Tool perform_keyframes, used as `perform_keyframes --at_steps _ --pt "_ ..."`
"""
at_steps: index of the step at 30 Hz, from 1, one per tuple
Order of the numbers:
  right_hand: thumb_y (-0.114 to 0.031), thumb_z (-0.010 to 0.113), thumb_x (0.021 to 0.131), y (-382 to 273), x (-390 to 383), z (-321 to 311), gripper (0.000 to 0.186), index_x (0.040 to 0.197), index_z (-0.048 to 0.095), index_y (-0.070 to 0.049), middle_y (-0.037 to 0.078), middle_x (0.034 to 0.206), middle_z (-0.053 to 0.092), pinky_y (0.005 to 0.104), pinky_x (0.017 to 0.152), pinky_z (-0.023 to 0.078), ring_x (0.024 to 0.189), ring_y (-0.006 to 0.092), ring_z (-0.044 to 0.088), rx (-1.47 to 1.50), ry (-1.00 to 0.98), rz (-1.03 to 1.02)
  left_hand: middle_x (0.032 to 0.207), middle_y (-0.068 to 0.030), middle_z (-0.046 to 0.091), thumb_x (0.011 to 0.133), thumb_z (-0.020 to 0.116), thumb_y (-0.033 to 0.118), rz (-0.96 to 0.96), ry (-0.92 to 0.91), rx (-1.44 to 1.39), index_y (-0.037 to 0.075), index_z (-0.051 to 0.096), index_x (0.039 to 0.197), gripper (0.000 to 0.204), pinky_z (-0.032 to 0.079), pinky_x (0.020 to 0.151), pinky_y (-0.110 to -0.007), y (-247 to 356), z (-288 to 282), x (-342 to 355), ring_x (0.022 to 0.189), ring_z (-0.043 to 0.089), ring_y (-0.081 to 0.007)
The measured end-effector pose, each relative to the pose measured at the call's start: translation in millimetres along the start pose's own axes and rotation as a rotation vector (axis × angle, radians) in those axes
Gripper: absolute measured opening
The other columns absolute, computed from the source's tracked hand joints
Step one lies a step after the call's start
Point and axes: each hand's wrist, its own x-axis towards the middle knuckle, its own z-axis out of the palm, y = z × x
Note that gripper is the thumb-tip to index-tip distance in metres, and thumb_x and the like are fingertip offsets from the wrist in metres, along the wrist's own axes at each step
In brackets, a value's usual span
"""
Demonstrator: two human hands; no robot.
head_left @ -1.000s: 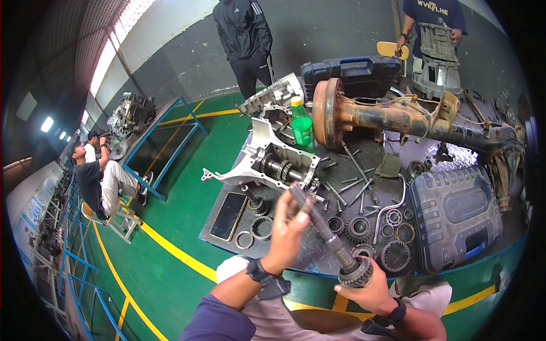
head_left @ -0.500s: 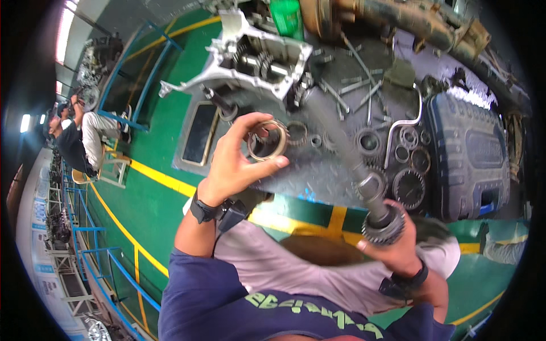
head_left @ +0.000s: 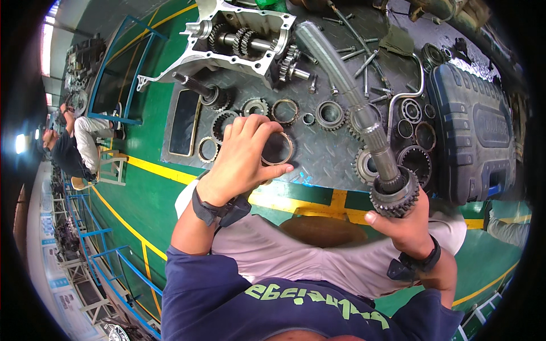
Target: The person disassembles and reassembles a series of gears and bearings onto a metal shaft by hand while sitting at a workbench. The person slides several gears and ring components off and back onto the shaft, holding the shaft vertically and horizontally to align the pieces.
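My left hand (head_left: 239, 162) pinches a thin bronze-coloured ring (head_left: 289, 146) near the table's front edge. My right hand (head_left: 406, 221) grips a toothed gear (head_left: 394, 200) at the lower end of a long splined steel shaft (head_left: 368, 113), which slants up over the table to the upper left. Around them lie gears (head_left: 330, 115), smaller rings (head_left: 207, 150) and a bearing (head_left: 411, 111). Behind, an open aluminium gearbox casing (head_left: 242, 59) holds gears on a shaft, with a shorter gear shaft (head_left: 210, 92) standing in front of it.
A phone (head_left: 183, 122) lies on the metal table (head_left: 307, 159). Bolts (head_left: 367, 62), a dark plastic case (head_left: 472, 131) and a rusty axle housing (head_left: 438, 11) crowd the back and right. A seated person (head_left: 74, 145) is beside a blue-framed stand (head_left: 122, 68) at the left.
My left hand has left the shaft's top, taken hold of the ring and turned back-up. The shaft, in my right hand, has moved rightward. The view has tilted down.
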Motion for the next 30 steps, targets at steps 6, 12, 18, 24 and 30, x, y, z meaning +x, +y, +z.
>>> perform_keyframes --at_steps 6,12,18,24,30 --pt "-0.012 0.094 0.071 0 4 6 0.077 0.133 0.051 0.001 0.004 0.11 0.066 0.0308 0.093 0.051 0.1 0.0108 0.063 -0.132 0.001 -0.143 0.13 -0.0142 0.055 0.073 0.088 0.032 -0.031 -0.04 0.068 0.009 0.059 0.13 0.068 0.037 0.104 -0.046 -2 -2 1 0.123 0.049 -0.0362" --pt "-0.009 0.092 0.071 2 11 17 0.078 0.135 0.049 0.001 0.002 0.109 0.066 0.0305 0.094 0.05 0.1 0.0096 0.061 0.016 -0.033 -0.123 0.13 -0.015 0.053 0.07 0.092 0.032 -0.089 -0.057 0.112 0.01 0.062 0.129 0.069 0.037 0.103 -0.047 10 -2 1 0.123 0.047 -0.037" --pt "-0.007 0.088 0.075 10 16 27 0.078 0.14 0.045 0.001 0.007 0.115 0.067 0.03 0.093 0.053 0.104 0.0113 0.064 -0.018 -0.044 -0.161 0.143 -0.0118 0.051 0.071 0.097 0.033 -0.048 -0.39 -1.048 0.005 0.029 0.157 0.114 0.043 0.106 -0.041 53 16 7 0.123 0.054 -0.0256" --pt "-0.006 0.083 0.079 32 20 37 0.075 0.143 0.044 -0.001 0.01 0.117 0.071 0.031 0.091 0.056 0.107 0.0163 0.071 0.142 -0.046 -0.154 0.146 -0.0145 0.048 0.076 0.093 0.021 -0.255 -0.37 -1.453 0.001 0.028 0.159 0.107 0.041 0.115 -0.038 97 36 21 0.135 0.05 -0.0227" --pt "0.003 0.067 0.08 29 13 32 0.081 0.155 0.036 -0.004 0.013 0.11 0.073 0.0309 0.085 0.056 0.1 0.0191 0.074 0.037 -0.013 -0.175 0.133 -0.0122 0.06 0.08 0.089 0.022 -0.294 -0.173 -1.504 0.0 0.038 0.154 0.092 0.045 0.11 -0.037 90 32 23 0.125 0.059 -0.02"
